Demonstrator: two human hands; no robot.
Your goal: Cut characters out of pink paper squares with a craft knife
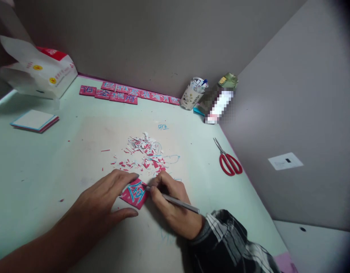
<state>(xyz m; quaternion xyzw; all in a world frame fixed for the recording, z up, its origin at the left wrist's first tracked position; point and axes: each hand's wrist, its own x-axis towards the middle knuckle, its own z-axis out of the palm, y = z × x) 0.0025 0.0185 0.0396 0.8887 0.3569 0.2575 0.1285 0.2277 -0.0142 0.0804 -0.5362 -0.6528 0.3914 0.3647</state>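
A pink square (133, 195) with light-blue character strokes lies on the work mat, a white backing showing at its left. My left hand (109, 195) holds it from the left, fingertips on its upper edge and thumb at the lower edge. In my right hand (173, 204) is a slim grey craft knife (180, 203), gripped like a pen. Its tip meets the square's right side; the blade itself is barely visible. Just beyond both hands, red and white cut scraps (146, 149) are heaped on the mat (92, 151).
Red-handled scissors (230, 163) lie at the right. Finished pink character tiles (116, 94) line the back wall beside a can (192, 93) of pens and a green packet (228, 80). Far left are stacked white-topped squares (35, 119) and a white paper bag (50, 72).
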